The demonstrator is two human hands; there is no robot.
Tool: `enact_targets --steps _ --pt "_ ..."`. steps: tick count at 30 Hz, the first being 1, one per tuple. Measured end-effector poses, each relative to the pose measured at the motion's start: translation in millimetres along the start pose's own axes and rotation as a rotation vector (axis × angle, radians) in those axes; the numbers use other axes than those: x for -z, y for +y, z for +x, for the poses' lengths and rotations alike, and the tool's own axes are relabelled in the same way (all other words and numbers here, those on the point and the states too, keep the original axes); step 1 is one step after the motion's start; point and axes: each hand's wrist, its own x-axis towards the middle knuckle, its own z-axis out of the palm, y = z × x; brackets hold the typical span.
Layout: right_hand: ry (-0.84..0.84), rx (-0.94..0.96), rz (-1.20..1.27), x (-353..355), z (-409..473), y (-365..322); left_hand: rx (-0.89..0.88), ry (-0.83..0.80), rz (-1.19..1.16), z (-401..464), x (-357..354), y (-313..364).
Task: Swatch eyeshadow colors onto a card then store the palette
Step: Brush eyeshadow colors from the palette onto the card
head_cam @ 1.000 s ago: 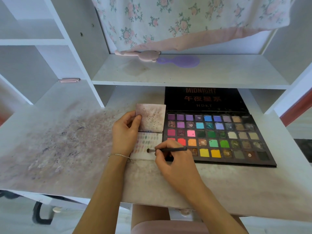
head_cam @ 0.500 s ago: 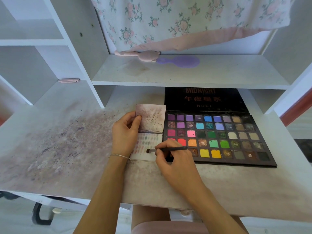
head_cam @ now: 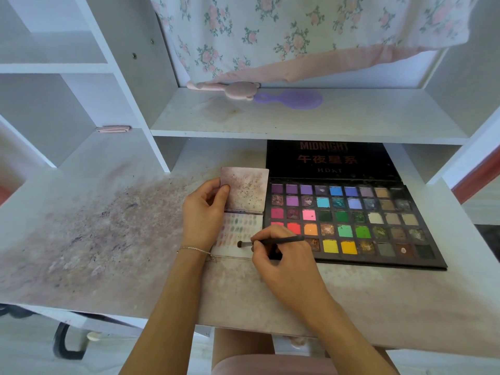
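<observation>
Pinching brush (head_cam: pixel 273 241), steadying card (head_cam: pixel 238 234)

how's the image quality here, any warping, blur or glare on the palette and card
Head view: wide-angle warping bows the shelf edges and uprights toward the frame borders; soft, even daylight, no harsh glare on the palette; centre is sharp, with the brush tip and card swatches readable; the floral cloth at the top looks softer.

Palette (head_cam: pixel 349 220) lies open flat on the desk, black, rows of bright pans, lid folded back. Card (head_cam: pixel 239 228) sits right against its left edge, covered in small smudgy swatches.
</observation>
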Motion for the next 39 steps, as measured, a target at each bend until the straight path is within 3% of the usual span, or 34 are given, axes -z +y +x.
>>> enact_targets --steps 8,19,30,39 --pt "0.287 0.028 0.280 10.8 -2.6 -2.3 0.010 0.007 0.007 0.8 -0.1 1.2" --pt "0.323 -0.073 0.230 51.6 -23.2 18.1 0.007 0.004 0.037 0.3 -0.5 0.9" --pt "0.502 -0.212 0.087 111.6 -44.2 52.4 0.001 0.041 0.075 2.4 -2.3 -4.3" --pt "0.579 -0.218 0.024 116.1 -47.3 57.7 -0.006 0.049 0.106 2.7 -2.0 -5.1"
